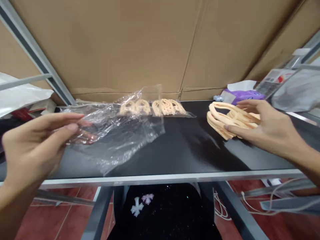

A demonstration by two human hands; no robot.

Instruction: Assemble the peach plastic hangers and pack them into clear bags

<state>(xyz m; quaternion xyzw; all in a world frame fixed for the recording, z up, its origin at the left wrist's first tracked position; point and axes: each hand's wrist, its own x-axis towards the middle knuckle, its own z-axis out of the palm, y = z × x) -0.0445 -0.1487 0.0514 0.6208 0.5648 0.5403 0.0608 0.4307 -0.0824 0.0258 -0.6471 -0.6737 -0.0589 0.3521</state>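
Observation:
My left hand (40,143) pinches the edge of a clear plastic bag (120,133), which hangs crumpled just above the black table top (185,146). My right hand (265,128) grips a stack of beige flat plastic loop pieces (230,120) at the right of the table, thumb under and fingers over them. Further back lie two small clear packets of the same beige pieces (155,107), side by side near the cardboard wall.
A cardboard wall (150,46) closes off the back. A purple tissue pack (246,95) sits at the back right, with a grey bag (297,90) beside it. White plastic (20,95) lies on the left. The table's metal front edge (175,178) runs across; cables hang below right.

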